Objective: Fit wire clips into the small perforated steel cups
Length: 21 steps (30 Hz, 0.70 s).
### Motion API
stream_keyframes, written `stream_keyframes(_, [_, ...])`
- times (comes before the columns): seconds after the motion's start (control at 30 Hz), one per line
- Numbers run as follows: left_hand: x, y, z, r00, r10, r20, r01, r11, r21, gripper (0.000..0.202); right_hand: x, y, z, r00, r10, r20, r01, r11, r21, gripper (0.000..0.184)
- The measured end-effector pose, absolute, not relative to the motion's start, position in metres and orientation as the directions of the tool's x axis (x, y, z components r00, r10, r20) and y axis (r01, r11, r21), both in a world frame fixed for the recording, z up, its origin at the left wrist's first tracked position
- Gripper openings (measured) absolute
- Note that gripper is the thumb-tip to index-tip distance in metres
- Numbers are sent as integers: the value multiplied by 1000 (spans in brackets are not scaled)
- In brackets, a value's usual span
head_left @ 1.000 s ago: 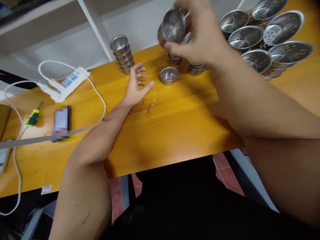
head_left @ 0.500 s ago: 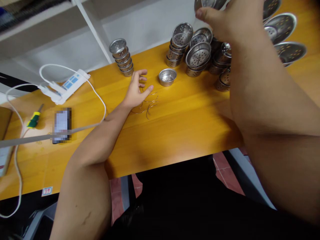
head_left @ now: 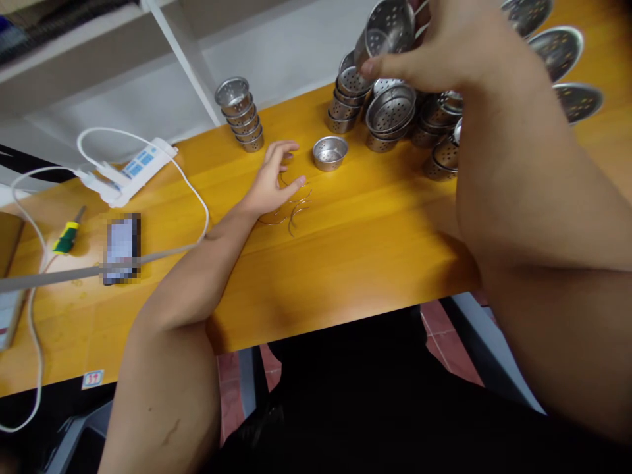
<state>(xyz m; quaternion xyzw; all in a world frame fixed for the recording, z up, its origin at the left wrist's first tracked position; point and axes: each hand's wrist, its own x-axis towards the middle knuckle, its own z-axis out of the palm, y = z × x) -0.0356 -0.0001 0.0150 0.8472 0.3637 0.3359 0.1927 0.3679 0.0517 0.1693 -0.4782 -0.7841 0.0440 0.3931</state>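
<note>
My right hand (head_left: 454, 52) grips a perforated metal cup (head_left: 388, 33) by its side, raised above the stacks at the back. The thumb lies along the cup's near side; the other fingers are mostly hidden. My left hand (head_left: 272, 179) hovers over or rests by several thin curved wires (head_left: 295, 214), fingers apart and nothing in them. Just right of it a single shallow perforated cup (head_left: 330, 154) stands upright on the table. Beneath the raised cup are stacks of perforated cups (head_left: 392, 113), and another tall stack (head_left: 241, 112) stands behind my left hand.
Wide perforated metal pieces (head_left: 575, 102) lie at the far right. On the left are a white power strip (head_left: 143, 170) with cables, a phone (head_left: 121, 249) and a green-yellow screwdriver (head_left: 67, 238). A white shelf wall (head_left: 281, 49) borders the wooden table (head_left: 345, 263) behind.
My right hand has moved left and slightly down, bringing the perforated cup more fully into view over the stacks. My left hand has barely shifted.
</note>
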Motion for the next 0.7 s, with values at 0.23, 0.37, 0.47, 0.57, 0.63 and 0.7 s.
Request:
stream_keyframes(0.23, [-16,-17,39,750,606,263,427,-748,508,112,334,20,192,-251,827,503,759,491,-427,101])
stream_keyframes(0.37, [-19,-15,35,670,678,301,507,-715,482,105,330,16,191,-264,862,432,793,449,-411,104])
stream_keyframes(0.47, [-26,-8,27,601,722,342,569,-687,451,87,322,10,189,-314,871,379,817,451,-359,109])
stream_keyframes(0.57, [-30,-2,19,534,756,377,611,-654,446,67,310,7,182,-411,863,295,811,494,-314,108])
stream_keyframes(0.63, [-30,1,16,507,772,382,627,-635,451,58,302,11,171,-493,836,240,782,547,-298,107])
stream_keyframes(0.7, [-30,2,15,495,780,383,632,-626,456,53,297,21,156,-581,791,194,730,611,-307,100])
